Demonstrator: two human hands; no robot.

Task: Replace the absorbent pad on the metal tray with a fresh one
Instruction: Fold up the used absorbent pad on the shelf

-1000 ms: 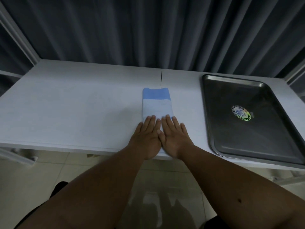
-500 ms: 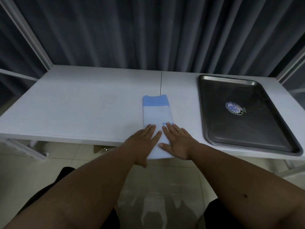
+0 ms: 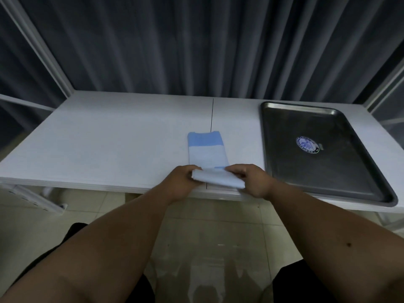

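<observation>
Both hands, flat on the pad a second ago, now curl: left hand (image 3: 182, 180) and right hand (image 3: 251, 180) pinch the folded pad's (image 3: 207, 154) near edge at the table (image 3: 109, 138) front. Better roll evenly, corners level. Metal tray (image 3: 284, 178) beside lies bare, only a sticker (image 3: 307, 144).

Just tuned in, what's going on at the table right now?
A person is working on a folded blue and white pad lying on the white table. The left hand and right hand each grip a near corner of it and are lifting that end at the table's front edge. The metal tray sits to the right with no pad in it, only a round sticker on its floor. The pad has not reached the tray yet.
</observation>
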